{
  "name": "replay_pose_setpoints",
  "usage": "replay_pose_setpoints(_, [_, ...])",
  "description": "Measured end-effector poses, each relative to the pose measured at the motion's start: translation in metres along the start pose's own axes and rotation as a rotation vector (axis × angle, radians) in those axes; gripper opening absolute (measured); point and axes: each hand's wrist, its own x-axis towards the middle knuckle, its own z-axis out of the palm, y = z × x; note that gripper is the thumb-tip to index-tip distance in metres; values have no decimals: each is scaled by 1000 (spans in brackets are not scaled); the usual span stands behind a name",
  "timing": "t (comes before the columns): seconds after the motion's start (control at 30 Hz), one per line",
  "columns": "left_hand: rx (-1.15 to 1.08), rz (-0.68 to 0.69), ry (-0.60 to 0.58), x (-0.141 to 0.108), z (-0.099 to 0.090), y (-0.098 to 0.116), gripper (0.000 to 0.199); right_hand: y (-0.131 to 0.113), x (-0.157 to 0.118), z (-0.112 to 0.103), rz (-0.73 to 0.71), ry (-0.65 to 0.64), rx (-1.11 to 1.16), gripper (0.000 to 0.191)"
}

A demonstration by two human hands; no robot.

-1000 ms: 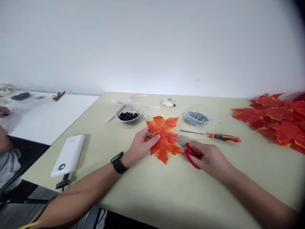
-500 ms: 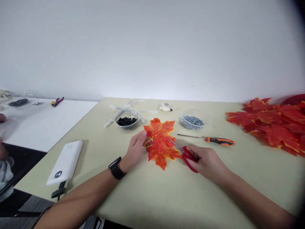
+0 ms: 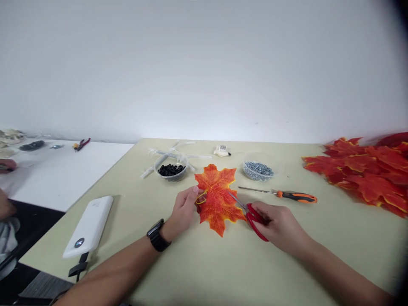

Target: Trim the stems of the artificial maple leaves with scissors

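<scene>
White table (image 3: 60,174): left, its farthest items blurred; another person's hand (image 3: 7,165) is cut off.
Pale green table (image 3: 197,267): meets the white wall (image 3: 204,76).
Left hand (image 3: 183,212): thumb and fingers together on the leaf (image 3: 218,199), some fingers hidden.
Leaf: between the hands, over the green surface.
Right hand (image 3: 279,221): clamped on red scissors (image 3: 257,225), loops partly covered.
Leaf pile (image 3: 372,170): right, cropped.

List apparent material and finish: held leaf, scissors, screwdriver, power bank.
Leaf: likely printed fabric, matte; vein pattern and flat, bright colour suggest it.
Scissors: grey metal blades, probably steel; smooth red grip, likely plastic.
Screwdriver: slim metal shaft by its grey sheen; black-and-orange grip, plastic or rubber, can't tell.
Power bank: white, smooth casing, probably plastic.
</scene>
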Motion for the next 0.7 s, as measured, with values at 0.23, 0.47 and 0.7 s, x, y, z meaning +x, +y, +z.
replay_pose_setpoints(0.23, [-32, 28, -56, -2, -1, 5, 62, 6, -2, 6, -16, 47, 10, 25])
replay_pose_setpoints(0.47, [-43, 83, -58, -6, 0, 4, 62, 11, -2, 9, -56, 71, 20, 23])
replay_pose_setpoints(0.7, [-40, 118, 20, -2, 11, 12, 43, -1, -5, 8, -89, 135, 89, 18])
